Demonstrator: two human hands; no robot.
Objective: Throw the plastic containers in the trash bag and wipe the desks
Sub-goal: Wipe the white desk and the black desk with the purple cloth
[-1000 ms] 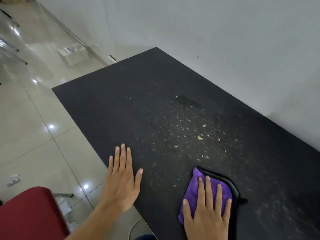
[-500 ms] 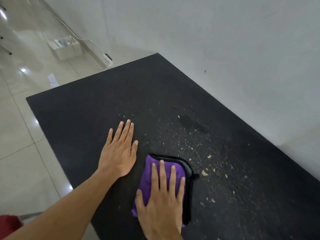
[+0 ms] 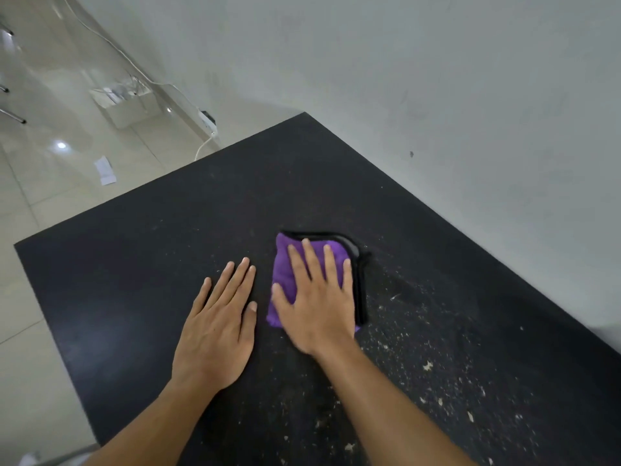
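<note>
Upper left: tiled floor [image 3: 50, 203] with a white box [image 3: 126, 107], a paper scrap [image 3: 106, 171] and a power strip [image 3: 207, 120] by the wall. Left of centre, the left hand [image 3: 218, 327] lies flat on the black desk [image 3: 134, 280], fingers straight and close together; just right of it, at frame centre, the right hand [image 3: 319, 302] presses flat on a folded purple cloth [image 3: 285, 262] with a black edge, fingers straight and slightly spread, the two hands near but apart. Lower right: pale crumbs [image 3: 427, 366] lie scattered over the desk, which runs along the grey wall [image 3: 437, 79] at right.
</note>
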